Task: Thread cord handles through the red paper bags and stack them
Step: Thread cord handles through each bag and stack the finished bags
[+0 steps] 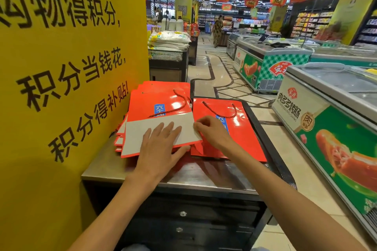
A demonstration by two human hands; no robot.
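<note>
A red paper bag (163,116) with its grey bottom flap folded up was laid atop the left pile on the steel desk (195,175). It was pressed flat by the left hand (161,148), fingers straight. The flap's right edge was pinched by the right hand (208,130). A corded bag (242,126) lay just beside, against the yellow sign (61,67).
</note>
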